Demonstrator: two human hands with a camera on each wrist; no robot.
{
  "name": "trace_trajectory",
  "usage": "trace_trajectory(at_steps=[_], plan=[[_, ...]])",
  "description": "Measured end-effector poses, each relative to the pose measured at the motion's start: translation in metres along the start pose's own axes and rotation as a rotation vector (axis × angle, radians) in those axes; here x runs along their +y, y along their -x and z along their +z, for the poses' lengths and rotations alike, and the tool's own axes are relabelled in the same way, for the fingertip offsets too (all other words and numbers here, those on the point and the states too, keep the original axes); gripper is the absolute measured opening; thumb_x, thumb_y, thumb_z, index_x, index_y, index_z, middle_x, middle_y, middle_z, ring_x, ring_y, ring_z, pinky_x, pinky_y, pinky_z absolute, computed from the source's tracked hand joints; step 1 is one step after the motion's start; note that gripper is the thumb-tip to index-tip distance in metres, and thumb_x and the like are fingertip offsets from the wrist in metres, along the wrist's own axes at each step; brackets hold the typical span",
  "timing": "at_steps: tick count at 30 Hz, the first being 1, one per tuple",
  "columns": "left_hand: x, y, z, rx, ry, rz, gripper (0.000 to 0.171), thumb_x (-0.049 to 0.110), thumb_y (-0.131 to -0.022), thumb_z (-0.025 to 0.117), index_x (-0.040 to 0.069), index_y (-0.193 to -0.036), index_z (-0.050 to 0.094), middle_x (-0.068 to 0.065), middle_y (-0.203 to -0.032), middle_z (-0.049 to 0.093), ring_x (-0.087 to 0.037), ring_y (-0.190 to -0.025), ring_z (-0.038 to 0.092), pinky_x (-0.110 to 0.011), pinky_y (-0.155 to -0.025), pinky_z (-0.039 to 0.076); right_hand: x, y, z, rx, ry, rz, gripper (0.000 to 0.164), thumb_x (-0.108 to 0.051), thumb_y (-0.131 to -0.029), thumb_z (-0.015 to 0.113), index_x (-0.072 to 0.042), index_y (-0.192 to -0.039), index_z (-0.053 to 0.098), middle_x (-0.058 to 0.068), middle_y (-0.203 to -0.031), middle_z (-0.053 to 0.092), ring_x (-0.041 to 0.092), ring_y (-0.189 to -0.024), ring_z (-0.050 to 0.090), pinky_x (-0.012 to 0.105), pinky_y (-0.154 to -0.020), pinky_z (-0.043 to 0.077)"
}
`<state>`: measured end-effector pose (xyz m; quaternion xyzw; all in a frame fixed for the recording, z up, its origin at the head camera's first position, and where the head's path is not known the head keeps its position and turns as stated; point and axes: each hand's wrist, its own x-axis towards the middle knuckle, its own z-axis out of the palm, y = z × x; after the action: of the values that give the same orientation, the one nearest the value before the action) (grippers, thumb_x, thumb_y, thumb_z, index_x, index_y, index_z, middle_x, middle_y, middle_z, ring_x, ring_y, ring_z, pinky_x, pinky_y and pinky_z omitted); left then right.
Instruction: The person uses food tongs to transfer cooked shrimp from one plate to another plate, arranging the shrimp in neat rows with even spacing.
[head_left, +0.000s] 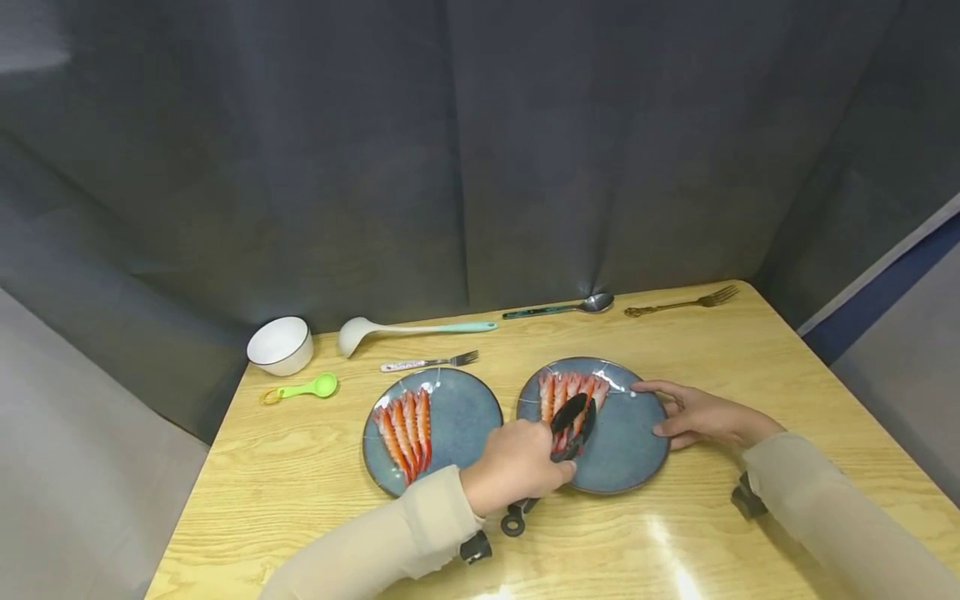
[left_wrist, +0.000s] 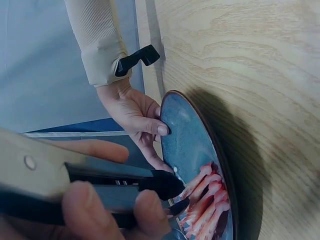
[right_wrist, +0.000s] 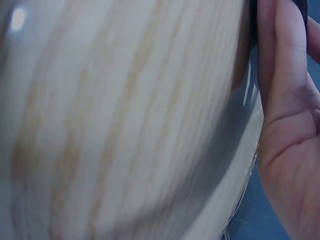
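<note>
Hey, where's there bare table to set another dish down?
Left: a broad patch between the green measuring spoon, left plate and left table edge. Right: another between the brown fork, right plate, right sleeve and right table edge. Crowded: back left, with bowl, ladle and small fork, plus the narrow gap between plates, near the tongs.

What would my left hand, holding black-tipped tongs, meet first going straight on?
Its tongs would probably reach the red-and-white shrimp on the right round blue plate first; contact is unclear.
</note>
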<state>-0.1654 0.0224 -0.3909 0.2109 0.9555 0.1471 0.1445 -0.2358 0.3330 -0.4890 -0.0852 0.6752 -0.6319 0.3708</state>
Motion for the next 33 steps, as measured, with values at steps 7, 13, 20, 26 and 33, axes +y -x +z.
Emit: trace_trajectory(at_steps=[7, 13, 20, 26, 33], plan=[[-0.002, -0.001, 0.004, 0.016, 0.003, 0.004, 0.036, 0.047, -0.077, 0.057, 0.016, -0.060, 0.049, 0.003, -0.056, 0.047, -0.012, -0.046, 0.044, -0.029, -0.038, 0.035, 0.002, -0.004, 0.001, 0.011, 0.012, 0.013, 0.077, 0.002, -0.081, 0.057, -0.015, -0.139, 0.009, 0.033, -0.136, 0.009, 0.033, -0.102, 0.050, 0.048, -0.077, 0.042], [-0.006, -0.001, 0.009, 0.029, 0.068, -0.011, 0.037, 0.047, -0.077, 0.056, 0.016, -0.059, 0.049, 0.003, -0.055, 0.047, -0.013, -0.045, 0.044, -0.028, -0.039, 0.035, 0.004, -0.006, 0.002, 0.007, 0.016, 0.013, 0.077, 0.002, -0.081, 0.056, -0.016, -0.140, 0.010, 0.033, -0.135, 0.012, 0.034, -0.101, 0.051, 0.048, -0.076, 0.042], [-0.018, 0.011, 0.005, 0.102, 0.102, 0.004, 0.041, 0.052, -0.075, 0.057, 0.011, -0.076, 0.058, 0.003, -0.057, 0.051, -0.012, -0.052, 0.049, -0.028, -0.043, 0.037, 0.004, -0.009, 0.002, -0.006, 0.014, 0.011, 0.077, 0.001, -0.081, 0.057, -0.017, -0.140, 0.010, 0.034, -0.135, 0.009, 0.033, -0.102, 0.050, 0.048, -0.076, 0.042], [-0.048, 0.049, -0.023, 0.198, 0.122, -0.019, 0.046, 0.050, -0.074, 0.058, 0.007, -0.090, 0.056, 0.001, -0.060, 0.051, -0.013, -0.051, 0.049, -0.029, -0.041, 0.035, 0.005, -0.007, 0.000, 0.009, 0.026, 0.017, 0.077, -0.001, -0.081, 0.057, -0.018, -0.139, 0.010, 0.033, -0.136, 0.005, 0.032, -0.103, 0.050, 0.047, -0.075, 0.043], [-0.104, 0.090, -0.030, 0.253, 0.003, -0.174, 0.060, 0.052, -0.072, 0.059, 0.002, -0.104, 0.056, -0.004, -0.071, 0.059, -0.018, -0.062, 0.056, -0.033, -0.045, 0.039, 0.007, -0.005, -0.004, 0.014, 0.016, 0.013, 0.077, -0.001, -0.082, 0.057, -0.017, -0.139, 0.009, 0.034, -0.136, 0.004, 0.032, -0.104, 0.049, 0.047, -0.077, 0.042]])
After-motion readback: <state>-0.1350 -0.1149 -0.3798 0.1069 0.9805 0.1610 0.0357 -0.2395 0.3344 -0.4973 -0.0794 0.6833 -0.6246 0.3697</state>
